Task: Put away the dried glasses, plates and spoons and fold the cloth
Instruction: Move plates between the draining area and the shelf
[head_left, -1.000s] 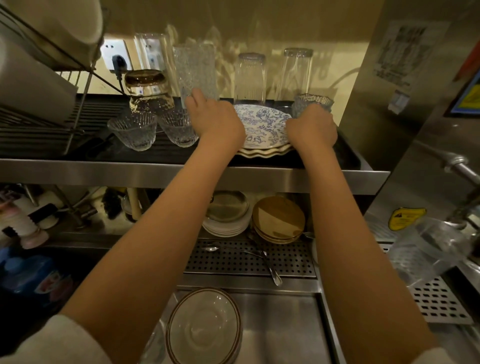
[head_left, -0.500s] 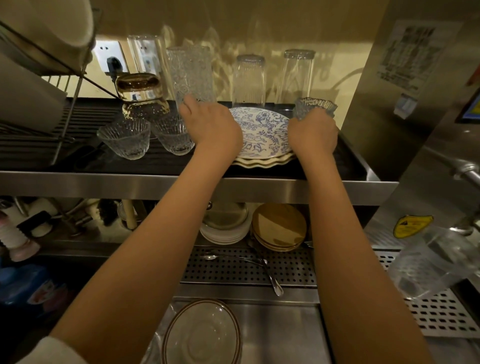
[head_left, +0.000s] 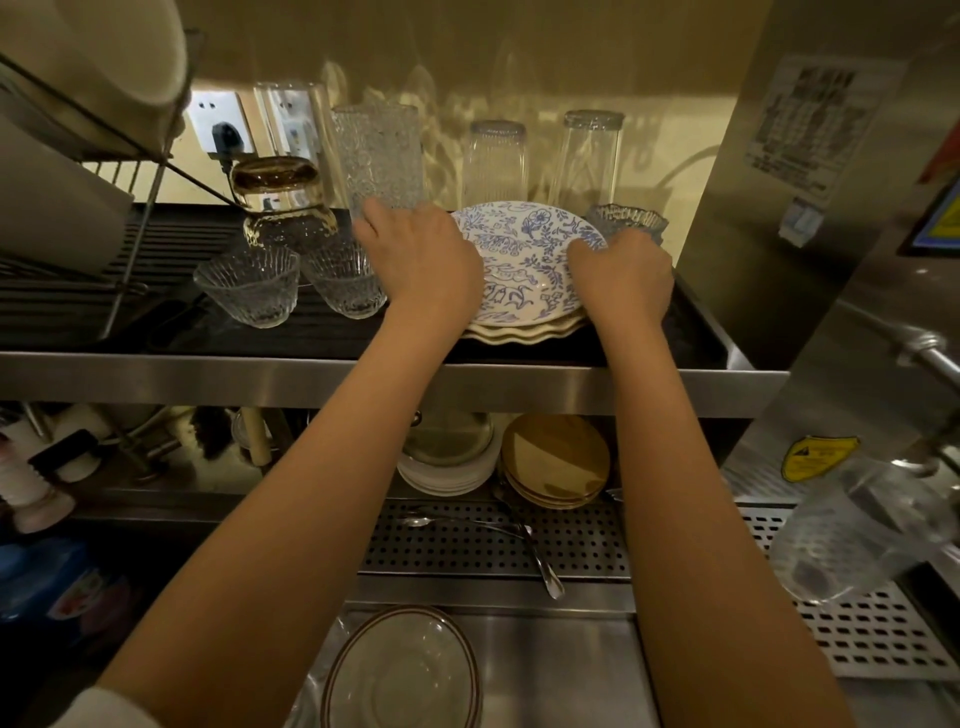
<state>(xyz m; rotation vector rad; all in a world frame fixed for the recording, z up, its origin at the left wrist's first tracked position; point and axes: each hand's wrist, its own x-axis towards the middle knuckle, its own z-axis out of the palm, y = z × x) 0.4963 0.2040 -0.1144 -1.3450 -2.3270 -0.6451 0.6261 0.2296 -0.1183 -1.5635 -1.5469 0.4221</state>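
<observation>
**Inspector:** State of the hands?

**Assistant:** The left hand (head_left: 421, 254) is curled over the left rim of the blue-patterned plate (head_left: 524, 260). The right hand (head_left: 621, 278) grips the right rim, fingers bent.

**Inspector:** Plate location?

**Assistant:** It sits on top of the stack of cream plates (head_left: 519, 332) on the upper shelf (head_left: 363, 382). Upturned tall glasses (head_left: 496, 161) stand just behind it, and small glass bowls (head_left: 249, 286) sit to the left.

**Inspector:** Spoons?

**Assistant:** The spoons (head_left: 530, 540) lie on the perforated tray (head_left: 457, 551) below the shelf, well apart from both hands.
</observation>
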